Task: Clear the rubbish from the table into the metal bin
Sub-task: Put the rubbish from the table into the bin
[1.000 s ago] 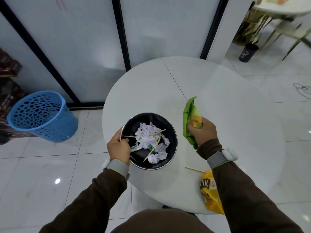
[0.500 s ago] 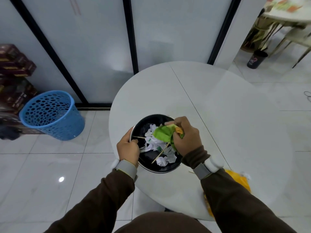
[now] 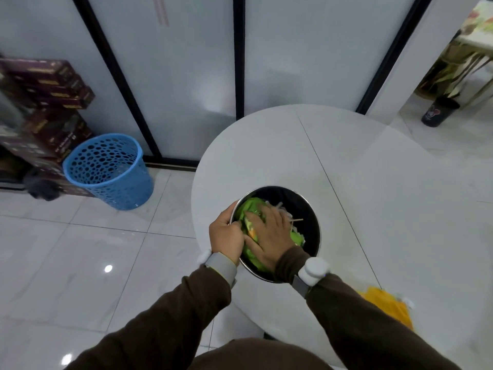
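The right hand (image 3: 269,236), fingers spread nearly flat, presses the green wrapper (image 3: 248,206) down inside the metal bin (image 3: 319,236) on the table (image 3: 373,196); the left hand (image 3: 225,236) clasps its rim. The wrapper seemingly lies lengthwise along the near-left wall.

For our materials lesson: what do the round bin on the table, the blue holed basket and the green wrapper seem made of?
Round shiny-rimmed bin: likely polished metal; rim glints silver.
Blue holed basket: apparently moulded plastic, even colour, regular holes.
Green crumpled wrapper: probably thin plastic film, sharply creased.
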The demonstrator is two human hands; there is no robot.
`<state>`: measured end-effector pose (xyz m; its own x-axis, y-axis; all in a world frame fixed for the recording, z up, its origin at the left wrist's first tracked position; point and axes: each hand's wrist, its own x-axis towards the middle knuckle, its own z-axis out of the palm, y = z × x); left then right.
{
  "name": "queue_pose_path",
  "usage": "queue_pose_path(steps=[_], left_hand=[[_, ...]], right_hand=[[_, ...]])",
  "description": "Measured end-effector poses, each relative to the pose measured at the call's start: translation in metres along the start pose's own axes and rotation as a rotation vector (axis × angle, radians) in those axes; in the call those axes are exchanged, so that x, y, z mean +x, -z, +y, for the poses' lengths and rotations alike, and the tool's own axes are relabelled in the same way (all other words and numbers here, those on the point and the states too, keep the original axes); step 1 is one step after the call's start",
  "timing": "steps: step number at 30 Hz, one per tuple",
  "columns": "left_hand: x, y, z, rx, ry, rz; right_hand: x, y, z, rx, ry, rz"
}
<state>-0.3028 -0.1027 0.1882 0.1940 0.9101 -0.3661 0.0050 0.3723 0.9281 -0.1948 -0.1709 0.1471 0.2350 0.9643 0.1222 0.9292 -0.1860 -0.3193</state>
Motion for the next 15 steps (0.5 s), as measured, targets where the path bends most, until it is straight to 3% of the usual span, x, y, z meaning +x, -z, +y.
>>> queue_pose_path(steps=[7,15], left_hand=[[0.002,-0.001,0.0,0.025,-0.061,-0.059],[0.005,0.004,0.009,0.06,-0.112,-0.065]], right_hand=[[-0.001,-0.023,0.0,-0.145,0.067,-0.276],[0.016,-0.019,-0.001,-0.201,0.039,-0.23]])
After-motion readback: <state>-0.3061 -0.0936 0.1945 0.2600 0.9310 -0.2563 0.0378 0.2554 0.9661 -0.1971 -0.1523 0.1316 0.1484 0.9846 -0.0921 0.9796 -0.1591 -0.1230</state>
